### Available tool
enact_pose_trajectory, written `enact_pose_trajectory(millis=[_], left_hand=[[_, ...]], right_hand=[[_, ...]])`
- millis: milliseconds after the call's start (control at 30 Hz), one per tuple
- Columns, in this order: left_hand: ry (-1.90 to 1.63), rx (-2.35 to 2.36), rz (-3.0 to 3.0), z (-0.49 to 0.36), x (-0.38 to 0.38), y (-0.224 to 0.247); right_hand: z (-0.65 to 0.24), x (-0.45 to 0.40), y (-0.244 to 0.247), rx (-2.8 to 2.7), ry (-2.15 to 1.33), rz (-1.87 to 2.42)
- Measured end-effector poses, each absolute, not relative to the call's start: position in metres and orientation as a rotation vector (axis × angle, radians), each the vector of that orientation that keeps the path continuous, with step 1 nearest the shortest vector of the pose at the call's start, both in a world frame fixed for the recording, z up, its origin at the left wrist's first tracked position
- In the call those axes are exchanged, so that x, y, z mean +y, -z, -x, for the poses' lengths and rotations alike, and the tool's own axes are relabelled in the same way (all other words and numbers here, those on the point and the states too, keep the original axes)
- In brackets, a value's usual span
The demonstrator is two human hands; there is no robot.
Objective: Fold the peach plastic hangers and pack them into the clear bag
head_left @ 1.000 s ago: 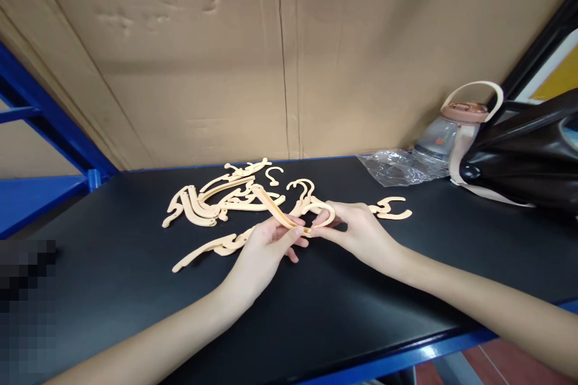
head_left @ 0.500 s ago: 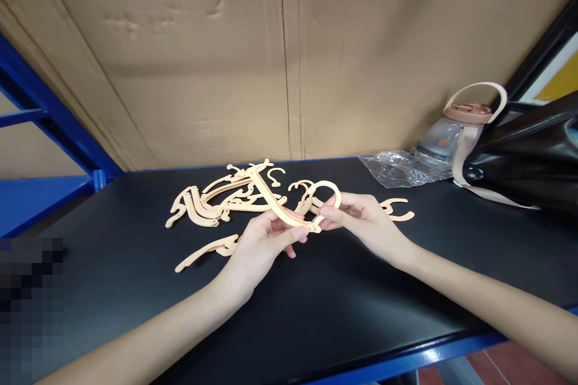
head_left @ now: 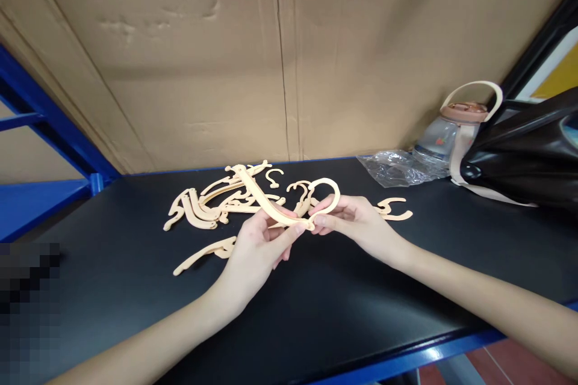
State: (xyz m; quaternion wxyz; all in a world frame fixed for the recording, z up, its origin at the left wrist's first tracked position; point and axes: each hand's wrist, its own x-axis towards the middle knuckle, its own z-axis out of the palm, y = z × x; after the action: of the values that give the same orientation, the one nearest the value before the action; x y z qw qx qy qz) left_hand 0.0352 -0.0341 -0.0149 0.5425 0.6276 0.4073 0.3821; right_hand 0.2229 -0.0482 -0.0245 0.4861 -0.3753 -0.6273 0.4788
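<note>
My left hand (head_left: 262,243) is closed on a cream plastic hanger arm (head_left: 258,194), a long curved piece that slants up to the left. Pinched in my right hand (head_left: 356,222) is a cream hanger hook (head_left: 336,192), a round open loop. The hook's lower end meets the arm's end between my fingertips; whether they are locked together I cannot tell. Behind my hands lies a pile of similar cream hanger parts (head_left: 198,210). A loose hook (head_left: 275,179) rests at the back of it. Left of my left hand is a separate hanger piece (head_left: 203,255).
More hanger hooks (head_left: 397,215) lie beyond my right hand. A crumpled clear plastic bag (head_left: 388,169), a strapped water bottle (head_left: 440,138) and a shiny black bag (head_left: 524,150) stand at the right. Cardboard (head_left: 203,72) backs the black tabletop (head_left: 325,313); a blue frame (head_left: 49,114) rises at the left.
The hanger arm and hook have shifted slightly left in the picture with both hands, and the arm's upper end has swung farther left. Both hands keep their hold.
</note>
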Motion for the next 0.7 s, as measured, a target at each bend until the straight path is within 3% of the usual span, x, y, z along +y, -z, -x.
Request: enact_pose_trajectory(millis=[267, 600, 700], left_hand=[[-0.773, 0.931, -1.547, -0.035, -0.032, 0.015], [-0.952, 0.940, -1.251, -0.031, -0.022, 0.007], [-1.205, 0.959, -1.225, -0.022, -0.007, 0.006]], right_hand=[[-0.224, -0.051, 0.017, -1.542, -1.133, 0.883], [-0.226, -0.048, 0.017, -1.513, -1.125, 0.931], [-0.232, -0.048, 0.012, -1.466, -1.072, 0.923]])
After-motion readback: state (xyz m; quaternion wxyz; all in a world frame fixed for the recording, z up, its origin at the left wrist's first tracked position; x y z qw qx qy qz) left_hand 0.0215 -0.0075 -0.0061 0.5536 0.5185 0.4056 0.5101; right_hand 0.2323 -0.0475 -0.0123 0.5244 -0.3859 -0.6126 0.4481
